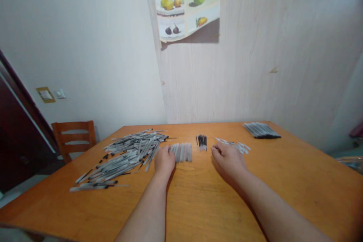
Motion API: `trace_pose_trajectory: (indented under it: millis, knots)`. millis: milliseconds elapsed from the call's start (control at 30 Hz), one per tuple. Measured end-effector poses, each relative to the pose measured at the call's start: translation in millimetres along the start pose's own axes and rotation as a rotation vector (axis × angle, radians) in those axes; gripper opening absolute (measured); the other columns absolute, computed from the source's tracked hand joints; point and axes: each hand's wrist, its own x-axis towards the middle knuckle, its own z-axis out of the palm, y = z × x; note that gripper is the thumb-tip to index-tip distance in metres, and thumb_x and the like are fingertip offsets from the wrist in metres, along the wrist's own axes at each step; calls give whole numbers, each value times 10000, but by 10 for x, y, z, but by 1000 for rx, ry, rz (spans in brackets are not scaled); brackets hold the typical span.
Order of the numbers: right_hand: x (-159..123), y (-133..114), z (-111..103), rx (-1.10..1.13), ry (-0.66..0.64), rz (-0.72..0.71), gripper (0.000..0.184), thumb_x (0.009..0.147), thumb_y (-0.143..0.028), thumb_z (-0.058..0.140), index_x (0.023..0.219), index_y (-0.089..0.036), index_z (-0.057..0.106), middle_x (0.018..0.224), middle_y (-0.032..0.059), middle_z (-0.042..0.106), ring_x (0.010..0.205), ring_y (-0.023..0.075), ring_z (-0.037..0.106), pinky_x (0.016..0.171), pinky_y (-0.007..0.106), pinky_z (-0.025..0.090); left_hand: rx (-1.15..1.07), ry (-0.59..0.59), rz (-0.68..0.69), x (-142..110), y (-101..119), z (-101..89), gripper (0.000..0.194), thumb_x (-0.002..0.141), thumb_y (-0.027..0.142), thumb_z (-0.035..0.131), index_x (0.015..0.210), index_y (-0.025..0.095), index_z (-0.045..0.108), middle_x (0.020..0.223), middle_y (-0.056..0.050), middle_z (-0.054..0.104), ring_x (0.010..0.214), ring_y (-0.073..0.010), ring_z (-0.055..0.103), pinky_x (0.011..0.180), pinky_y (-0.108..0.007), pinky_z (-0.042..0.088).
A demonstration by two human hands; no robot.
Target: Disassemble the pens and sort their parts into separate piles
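Head view: wooden table (pixel 193 204). Left hand (pixel 165 160) half curled, thumb at left end of row of pale tubes (pixel 183 152); can't tell if gripping. Messy pen-part pile (pixel 133 151) left of it. Right hand (pixel 228 159) loosely curled, fingertips bunched, near side of small white pieces (pixel 241 146); hold unclear. Black-and-clear sticks (pixel 202 141) between hands, slightly far. Neat black-ended bundle (pixel 261 130) far right.
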Motion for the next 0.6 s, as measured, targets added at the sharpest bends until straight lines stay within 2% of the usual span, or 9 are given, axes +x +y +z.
trace_pose_trajectory:
  millis: [600]
  knots:
    - [-6, -13, -20, -15, -20, 19, 286, 925, -331, 452, 813, -200, 681, 719, 50, 657, 699, 170, 533, 608, 276, 251, -30, -10, -15, 20, -30, 38, 225, 846, 170, 497, 909, 179, 714, 923, -89, 725, 881, -207, 637, 734, -280, 409]
